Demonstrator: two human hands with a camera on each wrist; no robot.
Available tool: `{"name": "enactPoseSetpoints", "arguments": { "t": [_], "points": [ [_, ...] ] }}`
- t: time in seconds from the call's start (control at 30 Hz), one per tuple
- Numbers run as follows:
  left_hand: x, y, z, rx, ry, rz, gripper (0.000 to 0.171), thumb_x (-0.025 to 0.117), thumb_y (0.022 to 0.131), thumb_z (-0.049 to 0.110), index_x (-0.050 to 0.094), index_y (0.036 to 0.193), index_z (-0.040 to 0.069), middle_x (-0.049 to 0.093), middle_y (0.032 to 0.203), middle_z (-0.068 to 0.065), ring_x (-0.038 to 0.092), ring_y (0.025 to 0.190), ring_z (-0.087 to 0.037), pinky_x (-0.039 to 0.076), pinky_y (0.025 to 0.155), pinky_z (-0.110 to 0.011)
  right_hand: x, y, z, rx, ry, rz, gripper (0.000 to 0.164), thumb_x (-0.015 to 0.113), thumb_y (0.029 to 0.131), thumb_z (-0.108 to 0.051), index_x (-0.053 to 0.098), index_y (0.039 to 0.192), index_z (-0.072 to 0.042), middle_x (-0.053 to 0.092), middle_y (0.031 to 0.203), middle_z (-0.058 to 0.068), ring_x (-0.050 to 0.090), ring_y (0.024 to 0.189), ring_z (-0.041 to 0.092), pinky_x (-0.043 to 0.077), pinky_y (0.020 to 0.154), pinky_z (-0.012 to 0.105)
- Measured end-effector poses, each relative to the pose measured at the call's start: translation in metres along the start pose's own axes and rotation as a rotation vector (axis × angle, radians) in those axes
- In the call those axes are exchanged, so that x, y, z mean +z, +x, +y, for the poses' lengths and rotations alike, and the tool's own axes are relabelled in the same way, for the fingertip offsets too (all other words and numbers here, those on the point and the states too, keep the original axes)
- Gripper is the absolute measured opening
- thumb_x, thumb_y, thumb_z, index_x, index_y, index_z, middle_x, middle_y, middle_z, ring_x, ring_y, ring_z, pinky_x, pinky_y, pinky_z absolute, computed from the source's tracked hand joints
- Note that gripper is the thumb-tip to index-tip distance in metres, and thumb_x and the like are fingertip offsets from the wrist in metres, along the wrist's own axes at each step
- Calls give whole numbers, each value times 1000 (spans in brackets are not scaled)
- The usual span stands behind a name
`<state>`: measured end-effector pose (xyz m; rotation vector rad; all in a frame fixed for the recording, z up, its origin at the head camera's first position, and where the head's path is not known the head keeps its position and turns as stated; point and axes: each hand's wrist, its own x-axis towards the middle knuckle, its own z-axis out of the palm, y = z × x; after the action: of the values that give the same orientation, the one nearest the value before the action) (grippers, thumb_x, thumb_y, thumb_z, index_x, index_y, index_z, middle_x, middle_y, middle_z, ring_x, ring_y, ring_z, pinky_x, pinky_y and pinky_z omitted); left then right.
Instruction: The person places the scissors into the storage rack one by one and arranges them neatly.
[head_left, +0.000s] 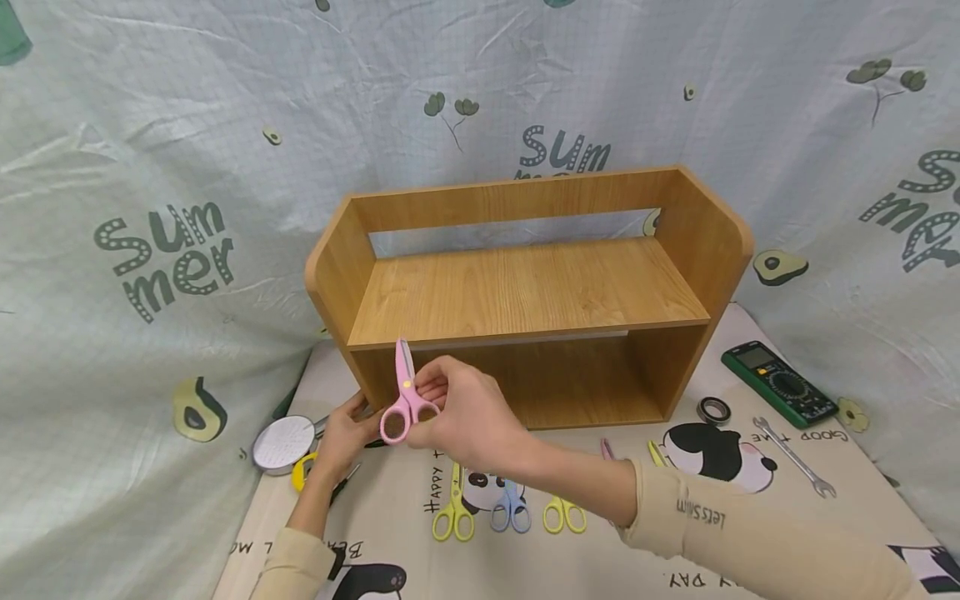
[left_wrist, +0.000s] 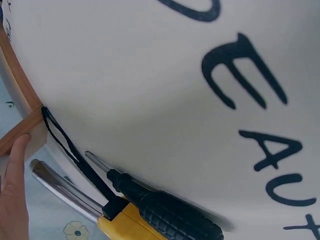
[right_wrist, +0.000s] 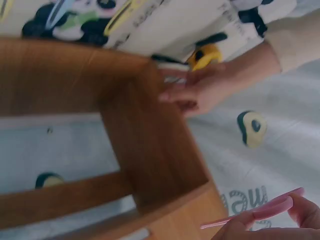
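Note:
My right hand (head_left: 476, 417) pinches a pair of pink scissors (head_left: 407, 392) near the handles, blades pointing up, in front of the shelf's left end. In the right wrist view the pink scissors (right_wrist: 272, 207) appear edge-on between thumb and fingers. The wooden two-tier shelf (head_left: 525, 287) stands upright on the table. Low on its left side panel, my left hand (head_left: 345, 437) grips the front edge; one finger lies against the wood (left_wrist: 22, 127) in the left wrist view. Yellow scissors (head_left: 453, 508), blue scissors (head_left: 511, 508) and another yellow pair (head_left: 564, 515) lie before the shelf, partly hidden by my right arm.
Left of the shelf are a round white-faced object (head_left: 283, 443), a yellow tape measure (head_left: 302, 472) and a black-handled screwdriver (left_wrist: 170, 215). To the right lie a green multimeter (head_left: 780, 383), a bearing (head_left: 713, 410) and a wrench (head_left: 795, 457). A printed curtain (head_left: 225, 125) hangs behind.

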<state>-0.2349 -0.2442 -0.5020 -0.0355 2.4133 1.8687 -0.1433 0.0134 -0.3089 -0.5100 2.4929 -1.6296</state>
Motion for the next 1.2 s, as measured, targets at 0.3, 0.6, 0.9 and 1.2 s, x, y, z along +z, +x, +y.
{"name": "enactPoseSetpoints", "arguments": {
  "t": [0.3, 0.6, 0.9, 1.2],
  "points": [
    [-1, -1, 0, -12, 35, 4, 71, 70, 101, 19, 35, 163, 11, 37, 166, -21, 52, 142, -43, 60, 102, -44, -25, 48, -24, -11, -29, -12, 42, 83, 80, 0, 63, 117, 2, 69, 108, 10, 62, 94, 14, 58, 78, 18],
    [0, -2, 2, -23, 59, 7, 70, 69, 101, 19, 36, 163, 12, 37, 167, -19, 52, 143, -42, 60, 101, -43, -24, 87, -33, 19, -158, -16, 44, 88, 81, -13, 61, 114, -1, 64, 101, 7, 56, 82, 14, 47, 59, 17],
    [-2, -2, 3, -7, 36, -1, 71, 70, 101, 22, 36, 162, 12, 35, 167, -18, 51, 143, -43, 60, 100, -42, -10, 126, -35, 42, -262, -41, 31, 87, 82, -16, 60, 70, -7, 48, 58, -5, 42, 54, 7, 32, 44, 18],
    [-2, -2, 2, -5, 37, -7, 70, 70, 101, 22, 37, 162, 13, 37, 167, -18, 52, 142, -42, 60, 100, -44, 0, 152, -19, 54, -322, -58, 32, 84, 84, -17, 61, 62, -14, 52, 53, -10, 44, 60, 7, 34, 51, 19]
  ]
}}
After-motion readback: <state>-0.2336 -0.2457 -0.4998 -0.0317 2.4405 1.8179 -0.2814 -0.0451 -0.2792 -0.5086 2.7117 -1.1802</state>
